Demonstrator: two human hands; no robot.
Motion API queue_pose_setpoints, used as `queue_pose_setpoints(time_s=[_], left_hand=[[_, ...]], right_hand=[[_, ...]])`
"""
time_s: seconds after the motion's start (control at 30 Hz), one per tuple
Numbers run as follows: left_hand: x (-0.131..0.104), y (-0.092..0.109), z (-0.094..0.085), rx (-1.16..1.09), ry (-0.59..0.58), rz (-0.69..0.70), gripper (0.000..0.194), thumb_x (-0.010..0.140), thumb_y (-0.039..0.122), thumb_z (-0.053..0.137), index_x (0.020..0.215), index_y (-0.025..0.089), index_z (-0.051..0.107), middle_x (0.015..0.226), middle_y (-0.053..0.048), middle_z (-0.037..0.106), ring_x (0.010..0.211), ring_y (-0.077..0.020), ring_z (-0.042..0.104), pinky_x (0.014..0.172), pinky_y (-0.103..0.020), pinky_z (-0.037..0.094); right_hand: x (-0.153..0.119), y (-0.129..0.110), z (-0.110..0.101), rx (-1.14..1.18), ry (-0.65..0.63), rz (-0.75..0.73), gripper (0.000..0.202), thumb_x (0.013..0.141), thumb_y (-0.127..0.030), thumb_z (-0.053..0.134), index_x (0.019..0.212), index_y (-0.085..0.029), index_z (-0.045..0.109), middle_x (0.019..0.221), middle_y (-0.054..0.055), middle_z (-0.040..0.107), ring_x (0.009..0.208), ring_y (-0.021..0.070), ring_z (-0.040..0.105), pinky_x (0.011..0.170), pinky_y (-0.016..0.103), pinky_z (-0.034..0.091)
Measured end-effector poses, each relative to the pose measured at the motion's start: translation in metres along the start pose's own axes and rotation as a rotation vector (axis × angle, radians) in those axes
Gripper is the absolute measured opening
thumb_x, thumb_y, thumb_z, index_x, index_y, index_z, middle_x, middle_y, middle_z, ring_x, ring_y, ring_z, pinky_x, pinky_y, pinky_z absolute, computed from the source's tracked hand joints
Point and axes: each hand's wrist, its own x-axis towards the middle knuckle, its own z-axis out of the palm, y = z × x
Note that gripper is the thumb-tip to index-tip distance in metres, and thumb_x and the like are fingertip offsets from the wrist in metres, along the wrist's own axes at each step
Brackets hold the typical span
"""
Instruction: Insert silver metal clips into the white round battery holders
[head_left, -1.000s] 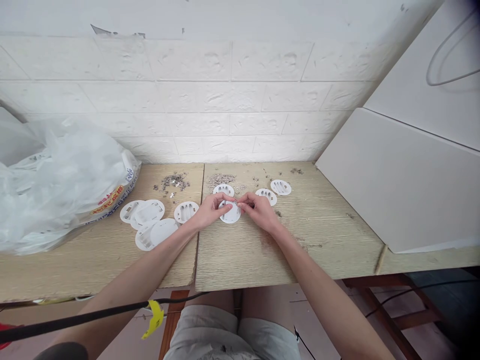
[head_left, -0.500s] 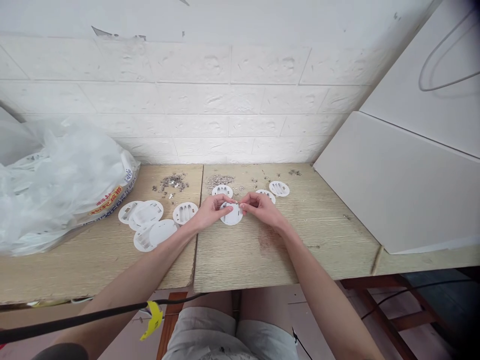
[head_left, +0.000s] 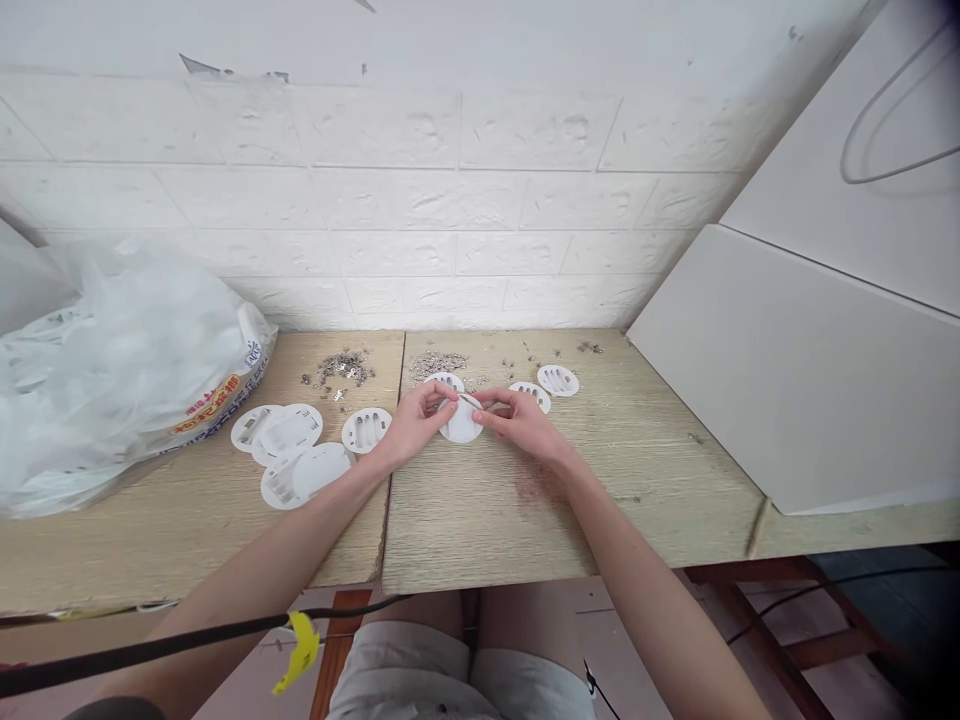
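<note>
Between my hands, a round white plastic disc (head_left: 460, 426) is tilted up, its plain face toward me. My left hand (head_left: 417, 422) pinches its upper left rim with thumb and fingers. On the other side, my right hand (head_left: 519, 421) closes on the right rim, thumb on the face. Whether a small metal piece is also between the fingers, I cannot make out. Just behind lies another slotted white disc (head_left: 444, 381), partly covered by my left fingers. A further slotted disc (head_left: 531, 395) is beside my right fingers, and one more (head_left: 558, 380) lies beyond it.
Left of my hands are a slotted disc (head_left: 366, 430) and several overlapping discs (head_left: 291, 430). Small metal pieces form one pile (head_left: 346, 368) and another pile (head_left: 438, 364) near the wall. A full plastic bag (head_left: 135, 370) stands left; white panels (head_left: 810, 370) lean at right.
The held disc has tipped up, so its plain face shows where a slot was visible before. My right thumb has come down onto that face; both hands stay in nearly the same place.
</note>
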Motion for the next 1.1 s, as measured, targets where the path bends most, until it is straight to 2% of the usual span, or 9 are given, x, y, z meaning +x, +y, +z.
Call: queue_pose_setpoints(time_s=[0.13,0.23,0.33,0.53,0.73,0.83,0.93,1.03,1.1], left_hand=[[-0.0013,0.0022,0.0006,0.114,0.041,0.049,0.018,0.079,0.033,0.059,0.085,0.017,0.057,0.091,-0.007,0.066,0.088,-0.0185,0.063,0.075,-0.032,0.052],[-0.0031,0.005,0.001,0.217,0.034,0.103,0.016,0.079,0.033,0.057,0.081,0.017,0.057,0.09,-0.006,0.066,0.091,-0.019,0.063,0.079,-0.034,0.053],[-0.0043,0.0059,0.0006,0.289,0.033,0.15,0.015,0.08,0.032,0.056,0.08,0.017,0.058,0.091,-0.007,0.066,0.091,-0.0191,0.063,0.081,-0.036,0.054],[-0.0042,0.0018,-0.003,0.447,0.038,0.242,0.016,0.083,0.031,0.052,0.084,0.017,0.059,0.09,-0.006,0.066,0.082,-0.0159,0.062,0.074,-0.032,0.054],[-0.0051,0.0013,-0.0036,0.706,0.02,0.299,0.016,0.089,0.025,0.042,0.089,0.018,0.056,0.085,-0.004,0.063,0.077,-0.0149,0.057,0.069,-0.028,0.047],[-0.0058,0.0029,-0.0021,0.767,0.023,0.304,0.017,0.09,0.021,0.038,0.087,0.018,0.054,0.083,-0.004,0.061,0.074,-0.0152,0.055,0.068,-0.029,0.043],[-0.0056,0.0035,-0.0001,0.664,0.04,0.241,0.014,0.089,0.023,0.04,0.086,0.019,0.053,0.083,-0.004,0.06,0.075,-0.0158,0.055,0.068,-0.03,0.043],[-0.0041,0.0033,0.0029,0.333,0.06,0.082,0.013,0.086,0.03,0.05,0.09,0.018,0.053,0.088,-0.006,0.062,0.08,-0.0166,0.058,0.069,-0.03,0.047],[-0.0027,0.0038,0.0054,0.08,0.054,-0.032,0.024,0.079,0.032,0.06,0.096,0.017,0.052,0.093,-0.007,0.064,0.084,-0.0172,0.06,0.072,-0.03,0.048]], right_hand=[[0.0011,-0.0002,0.0009,0.085,0.036,0.045,0.039,0.067,-0.04,0.071,0.097,-0.016,0.065,0.069,0.0,0.058,0.054,0.008,0.043,0.05,0.023,0.032],[0.0029,0.0016,0.0016,0.153,0.082,0.066,0.035,0.066,-0.042,0.071,0.087,-0.014,0.064,0.062,-0.003,0.052,0.05,0.0061,0.037,0.047,0.023,0.028],[0.0035,0.0023,0.0019,0.161,0.089,0.079,0.037,0.066,-0.043,0.071,0.087,-0.013,0.064,0.057,-0.005,0.047,0.048,0.0056,0.033,0.047,0.023,0.025],[0.0038,0.0042,0.002,0.135,0.095,0.05,0.037,0.067,-0.044,0.07,0.088,-0.014,0.064,0.059,-0.004,0.047,0.049,0.0059,0.034,0.047,0.023,0.025],[0.0043,0.0041,0.0057,0.144,0.111,0.051,0.034,0.068,-0.043,0.069,0.086,-0.014,0.065,0.059,-0.004,0.045,0.049,0.0056,0.032,0.046,0.022,0.025],[0.0039,0.0031,0.0071,0.15,0.115,0.039,0.032,0.068,-0.043,0.069,0.084,-0.015,0.065,0.059,-0.004,0.046,0.049,0.0057,0.031,0.046,0.023,0.025],[0.0042,0.004,0.0067,0.164,0.13,0.025,0.032,0.067,-0.042,0.07,0.085,-0.016,0.066,0.059,-0.004,0.046,0.049,0.0057,0.031,0.046,0.022,0.024],[0.0049,0.0058,0.0054,0.202,0.16,0.016,0.034,0.066,-0.043,0.071,0.088,-0.016,0.067,0.061,-0.003,0.048,0.05,0.0058,0.032,0.046,0.022,0.025],[0.0053,0.0068,0.0052,0.226,0.176,0.014,0.036,0.065,-0.044,0.072,0.089,-0.017,0.067,0.062,-0.003,0.05,0.05,0.006,0.033,0.046,0.022,0.026]])
